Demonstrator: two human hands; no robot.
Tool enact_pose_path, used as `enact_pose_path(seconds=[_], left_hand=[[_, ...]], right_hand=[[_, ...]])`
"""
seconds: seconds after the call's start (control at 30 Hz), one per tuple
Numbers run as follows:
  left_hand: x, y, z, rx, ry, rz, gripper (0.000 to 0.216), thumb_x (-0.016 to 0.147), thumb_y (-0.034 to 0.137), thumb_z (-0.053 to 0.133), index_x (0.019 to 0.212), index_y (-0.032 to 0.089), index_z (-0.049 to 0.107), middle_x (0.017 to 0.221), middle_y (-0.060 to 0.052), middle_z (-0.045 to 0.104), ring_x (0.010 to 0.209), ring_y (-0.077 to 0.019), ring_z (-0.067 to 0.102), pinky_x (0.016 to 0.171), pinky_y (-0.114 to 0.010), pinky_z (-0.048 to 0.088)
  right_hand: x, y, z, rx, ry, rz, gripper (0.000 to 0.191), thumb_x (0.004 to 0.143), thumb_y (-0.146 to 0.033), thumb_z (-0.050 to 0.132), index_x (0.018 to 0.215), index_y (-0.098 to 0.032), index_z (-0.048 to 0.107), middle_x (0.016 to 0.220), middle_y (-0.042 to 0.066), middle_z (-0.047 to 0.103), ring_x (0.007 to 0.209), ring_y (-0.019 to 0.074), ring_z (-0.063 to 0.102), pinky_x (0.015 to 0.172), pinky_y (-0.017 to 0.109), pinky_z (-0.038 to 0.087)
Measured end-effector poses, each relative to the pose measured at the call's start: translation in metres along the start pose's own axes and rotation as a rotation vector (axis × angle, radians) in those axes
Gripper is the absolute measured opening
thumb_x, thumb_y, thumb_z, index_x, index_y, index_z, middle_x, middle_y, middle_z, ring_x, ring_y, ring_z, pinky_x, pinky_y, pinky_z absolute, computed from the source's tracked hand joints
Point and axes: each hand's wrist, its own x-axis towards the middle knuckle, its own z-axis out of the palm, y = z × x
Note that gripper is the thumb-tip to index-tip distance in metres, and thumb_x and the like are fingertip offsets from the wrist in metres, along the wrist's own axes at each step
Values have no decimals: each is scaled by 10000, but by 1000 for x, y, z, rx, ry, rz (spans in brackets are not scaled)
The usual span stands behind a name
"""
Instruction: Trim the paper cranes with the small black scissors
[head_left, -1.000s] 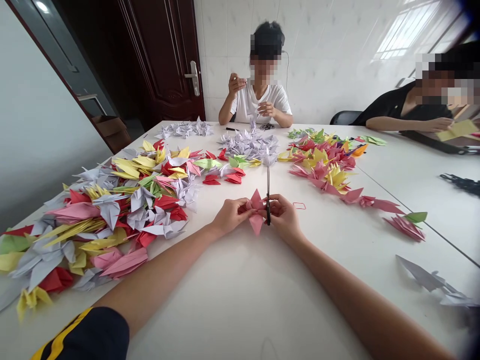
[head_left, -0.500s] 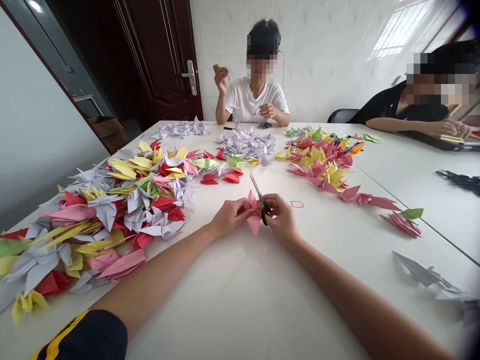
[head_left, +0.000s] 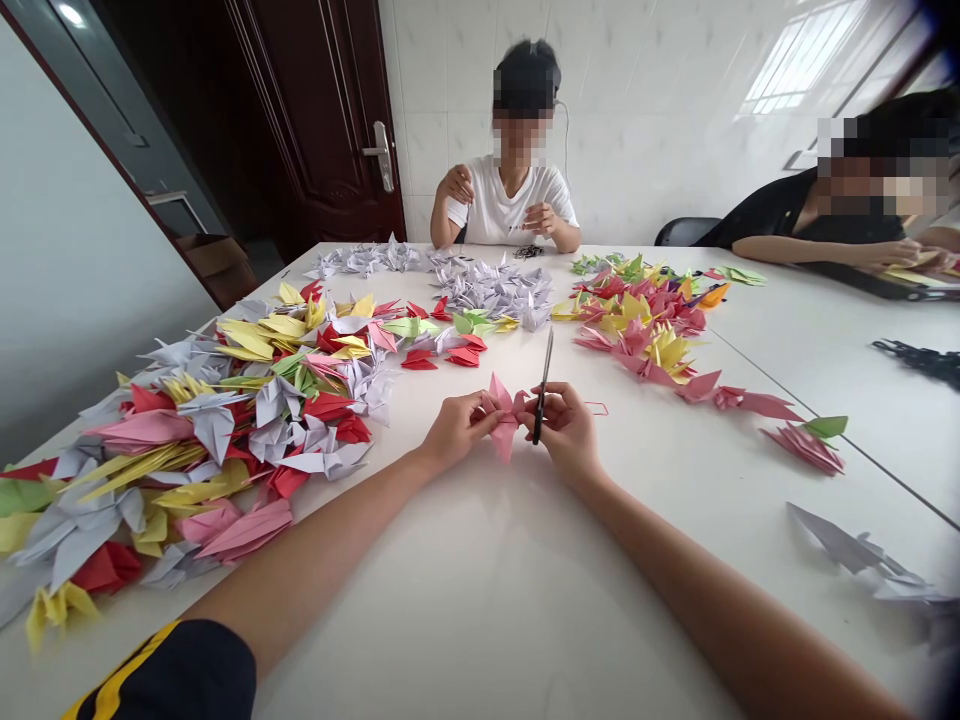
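Note:
A pink folded paper crane with its wings spread is held over the white table, between my two hands. My left hand pinches its left side, fingers closed. On the right, my right hand is closed around a pair of black-handled scissors, whose blades point away from me and look shut. The fingertips of that hand also reach the crane's right side. Just beyond my right hand, a small red outline shows on the tabletop, partly hidden by the fingers.
A large heap of mixed-colour paper cranes covers the left. White cranes lie ahead, with pink, yellow and green ones at right. Grey-white folded paper is near right. Two co-workers sit across and at far right.
The scissors have swung from pointing left to nearly straight ahead, and their blades have come together. My right fingertips now touch the crane, whose wings look more spread. The co-worker opposite has lowered a raised hand.

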Motion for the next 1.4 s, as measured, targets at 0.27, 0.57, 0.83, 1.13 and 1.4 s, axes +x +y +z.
enact_pose_path(seconds=[0.27,0.57,0.83,1.13,1.4], left_hand=[[1,3,-1,42,-29,17,330,896,458,628,742,166,628,902,-74,726,749,-163,637,654,-267,476],[1,2,0,-32,106,-32,329,843,410,676,673,158,550,775,-14,631,596,-87,517,546,-214,422],[4,6,0,-115,49,-71,352,831,470,706,725,146,619,837,-55,661,704,-129,609,622,-241,490],[4,9,-4,67,68,-24,299,801,469,744,765,173,717,841,-49,673,758,-152,622,660,-253,513],[4,9,2,-56,169,-57,354,773,463,772,647,155,649,784,-48,670,696,-140,603,644,-255,464]], right_hand=[[0,3,0,-87,11,-41,378,706,-383,782,976,-255,550,800,13,646,756,190,629,576,280,512],[5,4,-1,36,-134,134,390,641,-295,775,939,-246,528,836,3,671,692,164,624,616,310,546],[3,11,-1,33,-150,123,327,691,-270,728,936,-248,513,725,-46,644,507,108,525,471,242,429],[3,10,1,-81,-123,22,285,700,-280,719,910,-236,531,618,-61,569,541,120,509,501,240,384],[2,0,5,-65,-83,57,328,679,-339,755,890,-243,523,620,-53,572,515,122,489,469,244,372]])
